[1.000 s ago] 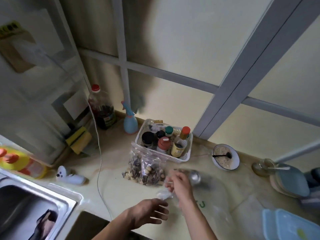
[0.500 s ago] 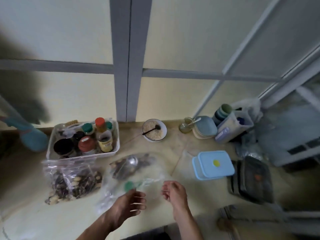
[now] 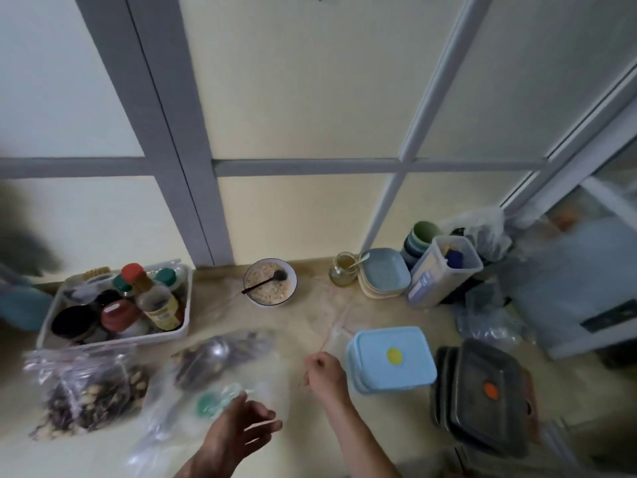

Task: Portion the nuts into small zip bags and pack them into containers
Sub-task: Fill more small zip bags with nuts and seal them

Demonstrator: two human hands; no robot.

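Two clear zip bags of mixed nuts (image 3: 89,391) sit at nine o'clock. Left hand (image 3: 238,432) hovers, fingers loosely spread, holding nothing. Right hand (image 3: 325,374) pinches a thin clear bag edge beside stacked pale-blue lidded containers (image 3: 389,360).

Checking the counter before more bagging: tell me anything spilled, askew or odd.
A few loose nuts lie on the beige counter at the near-left corner of the clear zip bag of mixed nuts. The light blue lidded containers are stacked slightly askew.
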